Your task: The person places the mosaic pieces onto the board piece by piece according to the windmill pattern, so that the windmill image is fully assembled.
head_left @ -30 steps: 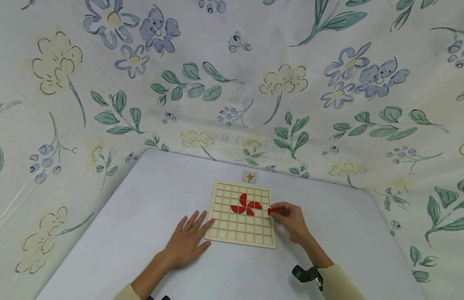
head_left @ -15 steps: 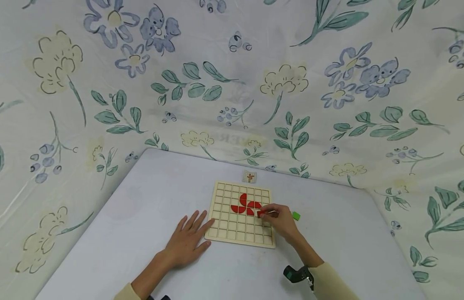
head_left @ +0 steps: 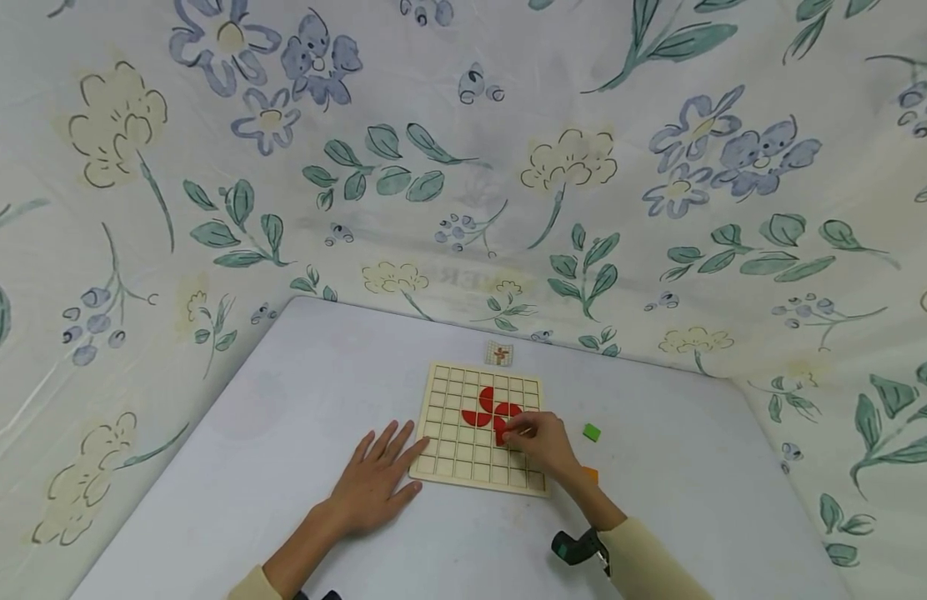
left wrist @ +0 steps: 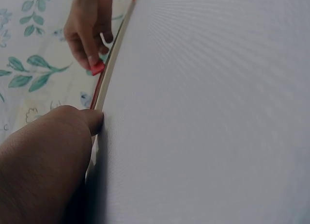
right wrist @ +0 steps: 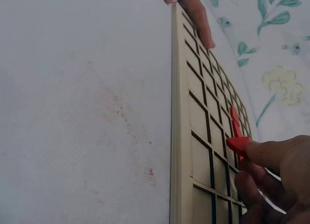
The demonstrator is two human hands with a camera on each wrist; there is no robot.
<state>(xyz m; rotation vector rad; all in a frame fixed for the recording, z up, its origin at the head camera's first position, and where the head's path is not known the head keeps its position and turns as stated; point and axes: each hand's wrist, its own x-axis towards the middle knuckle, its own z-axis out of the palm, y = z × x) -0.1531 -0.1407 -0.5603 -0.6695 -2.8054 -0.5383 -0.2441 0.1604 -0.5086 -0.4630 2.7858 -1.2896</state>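
Observation:
A square wooden grid board (head_left: 452, 467) lies on the white table, with several red curved pieces (head_left: 476, 418) set near its middle. My right hand (head_left: 546, 446) pinches a red piece (head_left: 501, 433) over the board, just below the others; in the right wrist view the thumb and fingers hold that red piece (right wrist: 237, 145) tilted above the cells. Spread flat, my left hand (head_left: 373, 487) rests on the table with its fingertips at the board's left edge. The left wrist view shows the left thumb side (left wrist: 53, 151) by that edge.
A small patterned card (head_left: 499, 353) lies behind the board. To the board's right are a green piece (head_left: 592, 432) and an orange piece (head_left: 590, 475), the latter partly covered by my right forearm. A floral cloth (head_left: 463, 167) hangs behind the table.
My right hand has moved left from the board's right edge toward its middle, carrying the red piece. The green piece has come into view. My left hand stays in place.

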